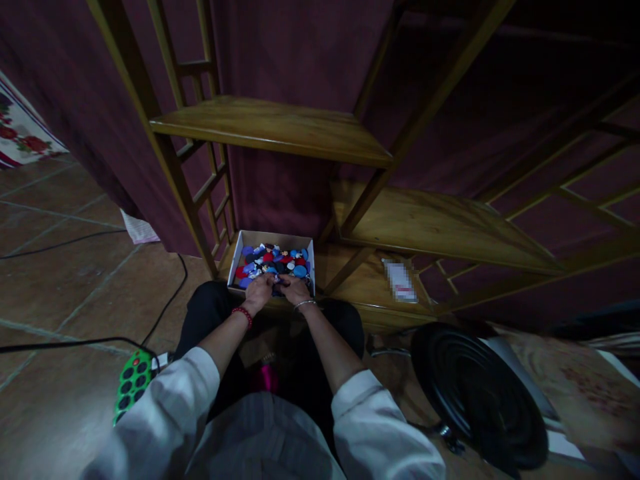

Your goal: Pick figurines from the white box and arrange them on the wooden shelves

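Observation:
A shallow white cardboard box [311, 257] sits on the bottom board of a wooden shelf. It is filled with small colourful figure-like pieces [283, 257] in blue, red, purple, black and white; their exact kind is too small to tell. At the box's near edge, my left hand [260, 291] has its fingers closed, with a red bead bracelet on the wrist. Close beside it, my right hand [295, 289] is closed too, and its wrist carries a light bracelet. The fingertips of both meet around something small and dark that I cannot make out.
The wooden shelf [275, 130] rises around the box, its slanted post standing right of it. A blurred white packet [400, 280] lies on the lower board. A black round seat [475, 393] is at right; a green power strip [134, 383] and black cables lie at left.

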`<state>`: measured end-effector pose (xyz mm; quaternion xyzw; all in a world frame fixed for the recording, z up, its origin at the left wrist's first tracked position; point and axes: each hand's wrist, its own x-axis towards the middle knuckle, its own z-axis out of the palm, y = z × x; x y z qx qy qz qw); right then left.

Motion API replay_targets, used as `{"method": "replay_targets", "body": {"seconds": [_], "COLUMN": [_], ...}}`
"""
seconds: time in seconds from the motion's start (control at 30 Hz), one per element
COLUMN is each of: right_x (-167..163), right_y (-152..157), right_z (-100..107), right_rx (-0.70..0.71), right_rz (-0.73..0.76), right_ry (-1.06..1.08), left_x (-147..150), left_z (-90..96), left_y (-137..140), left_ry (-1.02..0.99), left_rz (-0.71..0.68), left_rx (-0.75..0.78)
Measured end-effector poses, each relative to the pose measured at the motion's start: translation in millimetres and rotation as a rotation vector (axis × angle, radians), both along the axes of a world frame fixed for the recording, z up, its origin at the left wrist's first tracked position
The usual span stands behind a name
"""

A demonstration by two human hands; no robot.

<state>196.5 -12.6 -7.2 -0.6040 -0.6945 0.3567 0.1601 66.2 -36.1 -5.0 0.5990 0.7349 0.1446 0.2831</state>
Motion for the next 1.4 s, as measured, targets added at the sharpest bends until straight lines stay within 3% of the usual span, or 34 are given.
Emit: {"method": "replay_targets", "body": {"seconds": [0.2,0.57,1.03,1.4], "right_x": [-2.5,2.3,1.0,2.5], "right_y": [4.9,10.1,16.3,16.2], "right_z": [-11.3,-17.6,-15.3,-21.0], "right_rx": [0.048,-0.172,-0.167,-0.124], "right_rz": [-0.071,-0.273,-0.266,-0.27], "right_ry": [0.164,0.562,0.571,0.518], "left_x": [-3.0,-3.8,-6.1,-1.9], "left_z": [1.1,3.9,3.4,0.9], "left_y": [2.0,-4.4,-5.1,-2.7], "left_ry": [-0.006,-0.021,-0.108,-0.013], "left_rz": [0.059,-0.015,-0.073,-0.066], "left_rx": [-0.012,0.016,0.018,-0.006]}}
